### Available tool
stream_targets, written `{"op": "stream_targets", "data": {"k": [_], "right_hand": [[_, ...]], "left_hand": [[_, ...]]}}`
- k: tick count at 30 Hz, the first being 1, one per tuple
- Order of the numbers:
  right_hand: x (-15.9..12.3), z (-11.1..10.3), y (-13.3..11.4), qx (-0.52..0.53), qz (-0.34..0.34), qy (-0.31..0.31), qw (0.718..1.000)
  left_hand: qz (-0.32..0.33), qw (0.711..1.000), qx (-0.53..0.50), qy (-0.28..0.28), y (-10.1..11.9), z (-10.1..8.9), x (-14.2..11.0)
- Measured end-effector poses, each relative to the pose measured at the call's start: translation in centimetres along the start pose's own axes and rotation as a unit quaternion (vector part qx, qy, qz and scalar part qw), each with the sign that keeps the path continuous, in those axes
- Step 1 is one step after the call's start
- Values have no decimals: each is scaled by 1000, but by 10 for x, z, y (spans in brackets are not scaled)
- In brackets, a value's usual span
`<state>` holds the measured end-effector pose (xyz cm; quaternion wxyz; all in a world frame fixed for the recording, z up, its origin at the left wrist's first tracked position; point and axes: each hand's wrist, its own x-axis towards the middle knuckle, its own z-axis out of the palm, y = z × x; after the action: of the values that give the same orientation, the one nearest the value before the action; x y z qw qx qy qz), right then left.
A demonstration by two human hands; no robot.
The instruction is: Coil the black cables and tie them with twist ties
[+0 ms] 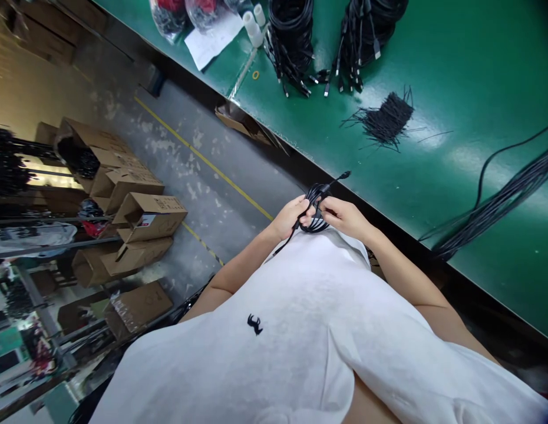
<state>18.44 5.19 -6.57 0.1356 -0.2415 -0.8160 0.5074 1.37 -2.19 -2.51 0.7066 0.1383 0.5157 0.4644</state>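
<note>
A cable coil (318, 191) lay between the left hand (293, 218) and right hand (346, 217), beside the bench (477, 70). On the bench, a strand pile (389, 119) lay before two cable bundles (296, 44); cartons (162, 221) stood left.

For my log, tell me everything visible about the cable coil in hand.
The black cable coil is a bundle of thin, plastic-looking loops. A dark connector end sticks out at upper right; another length trails lower left. It is held in front of the white shirt, off the green table. The left hand grips its left side; the right hand is curled at its right, exact hold unclear.
</note>
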Motion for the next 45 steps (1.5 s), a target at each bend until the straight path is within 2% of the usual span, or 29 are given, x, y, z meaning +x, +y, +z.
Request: {"op": "stream_targets", "data": {"k": [3, 7, 9, 11, 14, 17, 20, 24, 27, 30, 34, 37, 40, 45], "right_hand": [[1, -8, -13, -140, -6, 14, 990], [15, -28, -25, -286, -93, 33, 953], [24, -38, -26, -328, -137, 14, 934], [30, -46, -27, -370, -165, -33, 914], [31, -49, -31, -421, -183, -82, 885], [26, -49, -36, -444, -188, -80, 873], [24, -50, -40, -462, -200, -97, 858], [26, -55, -43, -533, -249, -156, 794], [26, -55, -46, -580, -257, -153, 757], [24, -55, -47, -593, -264, -133, 749], [24, -58, -49, -597, -279, -128, 741], [25, -60, -49, -586, -252, -111, 762], [27, -62, -53, -577, -229, -124, 774], [29, -63, -65, -620, -225, -155, 736]], "left_hand": [[49, 994, 86, 46, 0, 5, 4], [77, 978, 188, 57, 0, 8, 11], [92, 966, 236, 45, 1, 9, 13], [97, 960, 262, 19, 2, 9, 15], [64, 970, 232, -10, 3, 9, 18], [20, 983, 184, -21, 5, 8, 22], [-1, 987, 146, -65, 9, 7, 25], [-35, 989, 107, -100, 12, 11, 27], [-58, 990, 82, -95, 9, 16, 30], [-70, 992, 40, -95, 6, 17, 35], [-53, 994, 5, -95, 8, 15, 39], [-45, 994, 12, -95, 15, 16, 37], [-42, 994, 29, -95, 23, 19, 34], [-48, 993, 52, -99, 28, 21, 34]]}}
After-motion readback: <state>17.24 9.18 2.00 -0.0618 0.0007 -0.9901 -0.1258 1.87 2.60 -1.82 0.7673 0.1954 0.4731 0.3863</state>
